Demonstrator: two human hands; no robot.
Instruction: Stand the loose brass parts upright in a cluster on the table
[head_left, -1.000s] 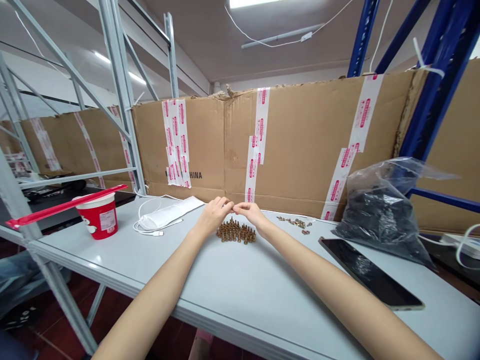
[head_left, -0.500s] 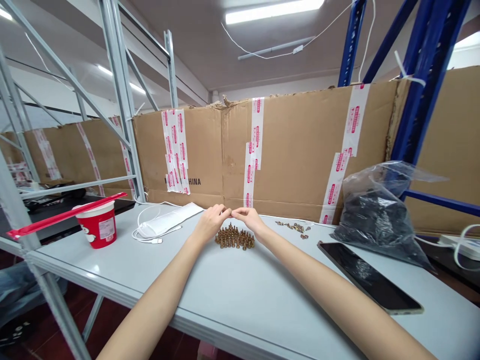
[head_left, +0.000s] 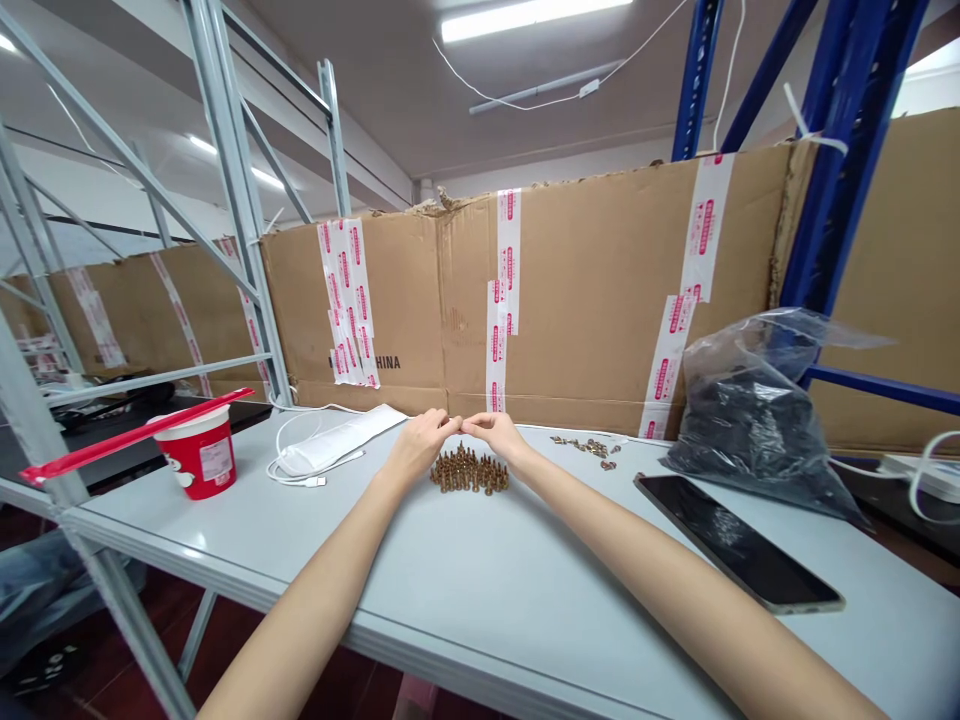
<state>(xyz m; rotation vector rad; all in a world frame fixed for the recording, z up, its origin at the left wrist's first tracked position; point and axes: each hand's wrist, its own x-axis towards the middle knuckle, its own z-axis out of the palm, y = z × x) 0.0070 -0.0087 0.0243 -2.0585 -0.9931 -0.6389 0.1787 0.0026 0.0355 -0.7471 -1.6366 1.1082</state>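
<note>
A dense cluster of small brass-coloured screw-like pieces (head_left: 469,473) stands upright on the grey-white tabletop (head_left: 450,560). Just behind its left side is my left hand (head_left: 424,440), thumb and fingers closed in a pinch. My right hand (head_left: 496,437) pinches from the other side, its fingertips almost meeting the left ones above the back of the cluster. Whatever lies between the fingertips is too small to make out. More small metal pieces (head_left: 591,447) are scattered loosely to the right of my right hand.
Left, a red-and-white cup (head_left: 206,458) stands behind a red strip (head_left: 135,437). A white cabled device (head_left: 337,440) lies near the back. On the right are a phone (head_left: 739,540) and a clear bag of dark contents (head_left: 757,430). Cardboard (head_left: 585,300) walls the rear edge.
The camera view has shifted slightly. My two hands keep the same pinch over the back of the cluster, with hardly any movement; the pieces on the table look unchanged.
</note>
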